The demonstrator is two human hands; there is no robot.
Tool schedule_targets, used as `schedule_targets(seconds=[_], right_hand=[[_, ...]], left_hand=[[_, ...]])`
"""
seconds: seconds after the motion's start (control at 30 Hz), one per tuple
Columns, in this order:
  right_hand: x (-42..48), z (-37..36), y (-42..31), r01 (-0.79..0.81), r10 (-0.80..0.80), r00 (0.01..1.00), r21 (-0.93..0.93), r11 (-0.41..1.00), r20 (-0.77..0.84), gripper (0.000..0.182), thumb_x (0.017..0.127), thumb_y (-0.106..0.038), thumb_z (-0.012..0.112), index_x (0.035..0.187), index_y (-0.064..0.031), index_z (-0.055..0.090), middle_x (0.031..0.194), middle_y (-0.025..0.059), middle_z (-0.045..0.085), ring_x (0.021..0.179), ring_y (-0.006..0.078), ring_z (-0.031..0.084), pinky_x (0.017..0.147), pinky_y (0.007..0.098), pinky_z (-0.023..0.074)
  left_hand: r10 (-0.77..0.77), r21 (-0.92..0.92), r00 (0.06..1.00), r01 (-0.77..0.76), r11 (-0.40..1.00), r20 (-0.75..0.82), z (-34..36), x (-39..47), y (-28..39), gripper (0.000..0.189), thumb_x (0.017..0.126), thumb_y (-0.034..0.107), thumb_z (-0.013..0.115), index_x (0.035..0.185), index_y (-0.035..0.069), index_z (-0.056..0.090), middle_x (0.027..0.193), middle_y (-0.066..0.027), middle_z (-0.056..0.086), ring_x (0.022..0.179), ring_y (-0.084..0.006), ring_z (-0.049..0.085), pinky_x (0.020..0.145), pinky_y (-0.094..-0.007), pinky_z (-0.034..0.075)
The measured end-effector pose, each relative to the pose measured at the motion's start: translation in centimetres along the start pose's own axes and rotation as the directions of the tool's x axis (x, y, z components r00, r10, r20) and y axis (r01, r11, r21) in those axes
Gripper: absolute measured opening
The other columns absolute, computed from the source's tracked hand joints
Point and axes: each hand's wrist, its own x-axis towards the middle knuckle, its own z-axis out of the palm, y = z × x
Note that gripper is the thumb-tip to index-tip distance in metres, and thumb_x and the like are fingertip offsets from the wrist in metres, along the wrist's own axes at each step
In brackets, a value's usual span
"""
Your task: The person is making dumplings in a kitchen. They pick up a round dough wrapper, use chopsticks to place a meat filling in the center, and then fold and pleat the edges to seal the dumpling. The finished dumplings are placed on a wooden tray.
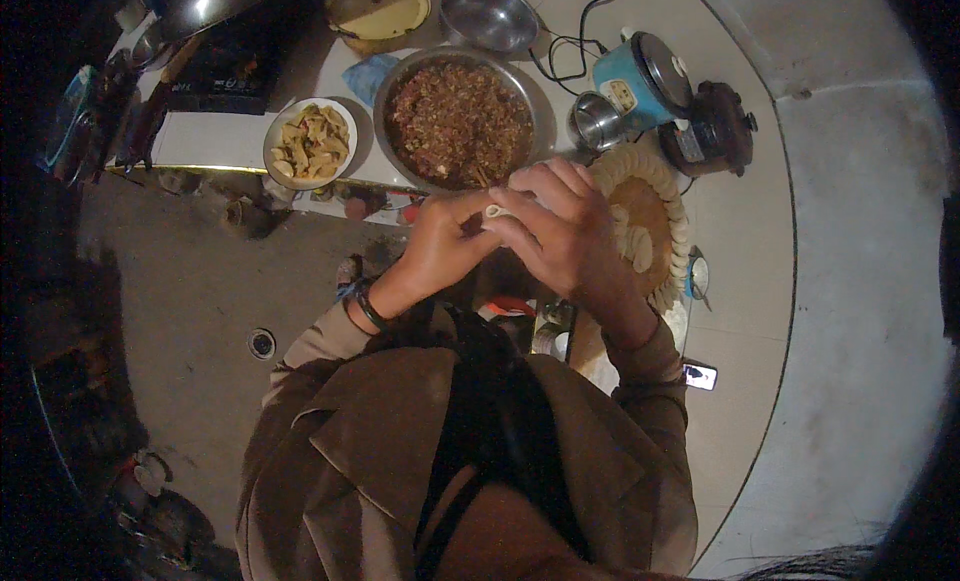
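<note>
My left hand (pixel 450 232) and my right hand (pixel 559 224) meet in front of my chest. Between their fingers they pinch a small folded piece of dough (pixel 496 212), mostly hidden by the fingers. Just beyond lies a steel basin (pixel 382 127) of brown minced filling (pixel 457 115), with chopsticks (pixel 481 177) standing in its near side. Under and beside my right hand is a round board (pixel 658 213). Folded dumplings (pixel 677 221) line its rim, and flat dough wrappers (pixel 640 249) rest near its middle.
Left of the basin, a plate (pixel 271 142) of sliced food sits at the counter edge. Farther back stand a steel bowl (pixel 489 14), a steel cup (pixel 596 121), a blue rice cooker (pixel 634 78) and a dark electric pot (pixel 709 130) with cords. A phone (pixel 700 376) lies at the right.
</note>
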Motion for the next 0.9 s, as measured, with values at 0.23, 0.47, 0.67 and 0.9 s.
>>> schedule_targets(seconds=[0.23, 0.47, 0.67, 0.9], right_hand=[[0.3, 0.9, 0.0, 0.081, -0.080, 0.997, -0.069, 0.994, 0.020, 0.019, 0.074, -0.014, 0.063, 0.090, -0.0042, 0.059, 0.087, 0.0095, 0.055, 0.085, 0.0264, 0.054, 0.071, 0.0408, 0.0425], [-0.7, 0.9, 0.2, -0.231, 0.241, 0.966, 0.106, 0.967, -0.091, 0.035, 0.074, -0.013, 0.073, 0.106, -0.0017, 0.063, 0.099, 0.0127, 0.060, 0.090, 0.0279, 0.060, 0.079, 0.0379, 0.0474], [-4.1, 2.2, 0.7, -0.389, 0.536, 0.828, 0.519, 0.761, -0.164, 0.035, 0.078, -0.011, 0.075, 0.107, 0.0012, 0.060, 0.093, 0.0136, 0.064, 0.082, 0.0211, 0.067, 0.070, 0.0298, 0.0511], [-4.3, 0.6, -0.1, -0.353, 0.595, 0.800, 0.742, 0.570, -0.077, 0.024, 0.079, 0.000, 0.070, 0.102, 0.0010, 0.064, 0.093, 0.0088, 0.063, 0.082, 0.0142, 0.061, 0.074, 0.0267, 0.0489]], left_hand=[[-0.006, 0.082, 1.000, 0.008, 0.997, -0.026, -0.1, 0.2, 0.0, 0.023, 0.075, 0.005, 0.069, 0.098, -0.001, 0.065, 0.076, -0.0140, 0.065, 0.066, -0.0103, 0.060, 0.061, -0.0275, 0.049], [-0.127, -0.207, 0.991, 0.116, 0.971, -0.040, 1.0, 0.1, -3.1, 0.026, 0.082, 0.007, 0.068, 0.107, 0.001, 0.063, 0.085, -0.0047, 0.067, 0.071, -0.0113, 0.060, 0.061, -0.0267, 0.046], [-0.296, -0.763, 0.932, 0.346, 0.547, 0.211, 0.2, 0.9, -0.6, 0.032, 0.088, 0.005, 0.060, 0.119, 0.000, 0.055, 0.102, -0.0084, 0.066, 0.082, -0.0146, 0.065, 0.065, -0.0235, 0.043], [-0.177, -0.652, 0.966, 0.259, 0.713, 0.189, 1.0, 0.5, 0.0, 0.034, 0.085, 0.002, 0.062, 0.118, 0.000, 0.055, 0.106, -0.0109, 0.065, 0.086, -0.0183, 0.065, 0.073, -0.0266, 0.049]])
